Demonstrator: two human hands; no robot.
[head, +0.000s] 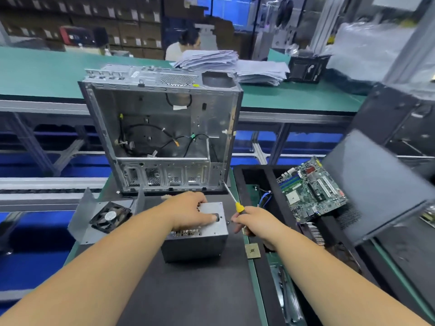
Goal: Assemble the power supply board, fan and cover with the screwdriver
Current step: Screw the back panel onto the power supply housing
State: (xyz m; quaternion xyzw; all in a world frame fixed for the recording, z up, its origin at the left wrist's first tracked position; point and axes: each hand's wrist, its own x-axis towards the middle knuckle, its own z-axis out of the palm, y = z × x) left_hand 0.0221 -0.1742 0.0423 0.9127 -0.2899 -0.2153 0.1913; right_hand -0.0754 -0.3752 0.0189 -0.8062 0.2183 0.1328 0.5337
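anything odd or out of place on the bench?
Yes: a bare CPU chip lies loose on the mat's right edge, outside any tray. The fan sits tilted on its metal cover, not yet mounted.

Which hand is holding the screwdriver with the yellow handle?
The right hand grips the screwdriver. The left hand only rests on top of the grey power supply box.

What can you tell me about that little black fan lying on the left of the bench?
The fan is a small square black frame, seemingly plastic, with dark blades around a round white hub label. It lies tilted on a bent grey metal sheet, left of the power supply box. Neither hand touches it.
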